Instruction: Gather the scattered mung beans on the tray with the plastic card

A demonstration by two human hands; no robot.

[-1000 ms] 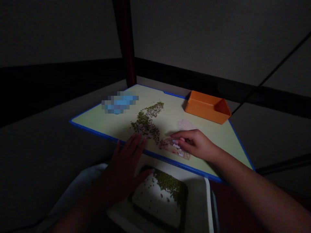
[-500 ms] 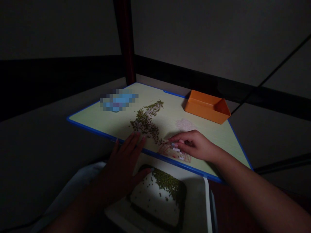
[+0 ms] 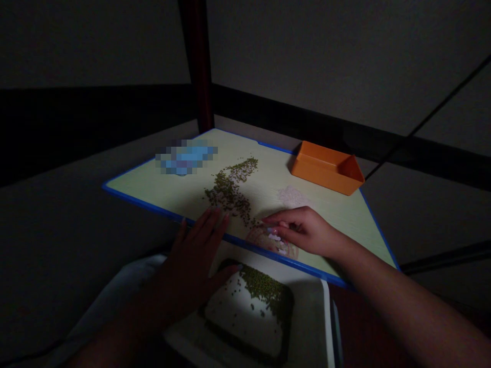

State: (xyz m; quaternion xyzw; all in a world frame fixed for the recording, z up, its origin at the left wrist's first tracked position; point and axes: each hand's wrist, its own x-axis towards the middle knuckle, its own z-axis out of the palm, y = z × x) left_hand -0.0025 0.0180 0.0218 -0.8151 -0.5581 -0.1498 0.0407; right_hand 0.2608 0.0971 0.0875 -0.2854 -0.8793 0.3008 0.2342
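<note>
Small green beans [image 3: 230,191] lie scattered in a loose band across the pale tabletop with a blue rim [image 3: 184,186]. My left hand [image 3: 199,255] is open, its fingers spread at the table's near edge, fingertips by the closest beans. The thumb reaches over a white tub [image 3: 327,312] below, where more green beans [image 3: 266,289] are gathered. My right hand [image 3: 303,230] rests on the table above a printed rainbow picture [image 3: 274,243]. Its thumb and forefinger are brought together beside the end of the bean band; anything between them is too small to make out.
An orange open box [image 3: 326,171] stands at the table's back right. Between it and my right hand is a small patch of pale grains [image 3: 292,196]. A blurred blue item [image 3: 187,158] lies at the back left. Walls meet behind the table at a dark red post [image 3: 201,76].
The view has shifted very slightly. Both hands stay in nearly the same places, and the beans look the same.
</note>
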